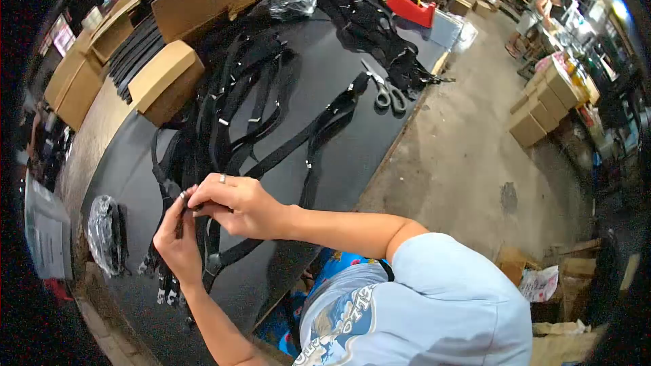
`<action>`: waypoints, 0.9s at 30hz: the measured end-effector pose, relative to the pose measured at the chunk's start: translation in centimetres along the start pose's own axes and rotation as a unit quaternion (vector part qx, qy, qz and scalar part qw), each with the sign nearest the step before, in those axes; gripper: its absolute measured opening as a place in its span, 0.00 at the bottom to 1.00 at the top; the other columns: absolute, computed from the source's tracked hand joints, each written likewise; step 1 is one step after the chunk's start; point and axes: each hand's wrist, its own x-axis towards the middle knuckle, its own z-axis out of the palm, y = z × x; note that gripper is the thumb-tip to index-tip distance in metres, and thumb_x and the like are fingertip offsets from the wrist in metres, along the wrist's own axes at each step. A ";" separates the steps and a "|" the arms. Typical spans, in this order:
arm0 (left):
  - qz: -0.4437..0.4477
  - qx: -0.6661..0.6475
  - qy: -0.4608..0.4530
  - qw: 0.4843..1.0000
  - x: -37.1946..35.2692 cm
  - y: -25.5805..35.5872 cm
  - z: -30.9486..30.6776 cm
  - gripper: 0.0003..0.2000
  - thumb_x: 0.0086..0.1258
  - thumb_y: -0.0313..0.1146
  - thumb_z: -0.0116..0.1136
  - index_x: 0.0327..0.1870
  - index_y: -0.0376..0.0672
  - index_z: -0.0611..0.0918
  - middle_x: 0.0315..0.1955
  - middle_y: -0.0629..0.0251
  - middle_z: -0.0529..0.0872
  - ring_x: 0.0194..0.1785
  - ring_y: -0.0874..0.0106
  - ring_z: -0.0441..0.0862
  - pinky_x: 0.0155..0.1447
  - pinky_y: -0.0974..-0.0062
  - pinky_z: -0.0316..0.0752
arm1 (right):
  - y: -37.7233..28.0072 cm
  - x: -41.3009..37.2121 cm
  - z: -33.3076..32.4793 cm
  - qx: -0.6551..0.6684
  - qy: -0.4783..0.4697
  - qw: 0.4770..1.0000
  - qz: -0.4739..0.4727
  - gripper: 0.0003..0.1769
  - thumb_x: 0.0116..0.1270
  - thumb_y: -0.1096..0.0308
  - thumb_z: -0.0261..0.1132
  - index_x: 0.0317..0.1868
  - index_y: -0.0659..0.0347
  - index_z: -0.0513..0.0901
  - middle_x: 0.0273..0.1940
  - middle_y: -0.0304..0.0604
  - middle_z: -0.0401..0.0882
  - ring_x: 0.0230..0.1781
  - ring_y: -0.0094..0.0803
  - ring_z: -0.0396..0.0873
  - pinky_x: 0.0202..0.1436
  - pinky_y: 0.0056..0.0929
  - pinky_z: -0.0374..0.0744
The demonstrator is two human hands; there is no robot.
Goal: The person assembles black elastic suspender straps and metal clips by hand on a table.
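Observation:
My left hand (pixel 180 247) and my right hand (pixel 237 203) meet over the left part of the dark table (pixel 129 169). Both pinch a black strap (pixel 169 186) between thumb and fingers; the exact bit held is mostly hidden by the fingertips. Around them lie many black elastic straps (pixel 261 71) with small metal fittings, which look like suspenders. One long strap (pixel 291 146) runs diagonally toward the scissors (pixel 385 91). White-tipped strap ends (pixel 167 295) lie below my left hand.
A clear plastic-wrapped bundle (pixel 105 234) lies at the left. Cardboard boxes (pixel 166 78) and a red tape dispenser (pixel 411 8) stand toward the back. Another strap pile (pixel 373 34) lies near the table's right edge. Further off, a person (pixel 536 17) works by stacked cartons (pixel 546 105).

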 end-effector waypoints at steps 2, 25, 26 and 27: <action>0.031 0.046 -0.021 0.998 -0.8 -0.5 -0.9 0.13 0.67 0.16 0.55 0.52 0.32 0.82 0.44 0.59 0.87 0.46 0.75 0.82 0.53 0.77 0.76 | -0.4 0.4 -0.1 0.008 -0.013 0.995 0.094 0.11 0.54 0.83 0.67 0.39 0.63 0.82 0.37 0.47 0.80 0.38 0.35 0.82 0.40 0.30 0.80; -0.098 -0.233 -0.036 0.967 -3.1 -0.2 -2.8 0.11 0.79 0.34 0.46 0.48 0.34 0.76 0.51 0.51 0.82 0.53 0.69 0.81 0.57 0.75 0.75 | -1.9 -2.0 3.6 0.012 -0.085 0.995 -0.048 0.14 0.46 0.85 0.61 0.36 0.65 0.76 0.34 0.48 0.76 0.38 0.48 0.79 0.45 0.38 0.79; -0.095 -0.238 -0.039 0.966 -3.4 -1.2 -3.4 0.14 0.80 0.37 0.44 0.49 0.34 0.75 0.53 0.53 0.81 0.54 0.71 0.79 0.58 0.77 0.72 | -2.0 -1.8 3.6 0.034 -0.058 0.997 -0.044 0.13 0.47 0.85 0.62 0.35 0.65 0.76 0.34 0.48 0.76 0.37 0.49 0.79 0.45 0.38 0.80; -0.091 -0.243 -0.043 0.965 -3.8 -2.0 -3.6 0.16 0.81 0.40 0.41 0.51 0.34 0.74 0.54 0.55 0.80 0.55 0.73 0.78 0.58 0.80 0.70 | -2.0 -1.8 3.5 0.034 -0.058 0.997 -0.045 0.13 0.47 0.85 0.62 0.35 0.65 0.76 0.34 0.48 0.76 0.37 0.49 0.79 0.45 0.38 0.80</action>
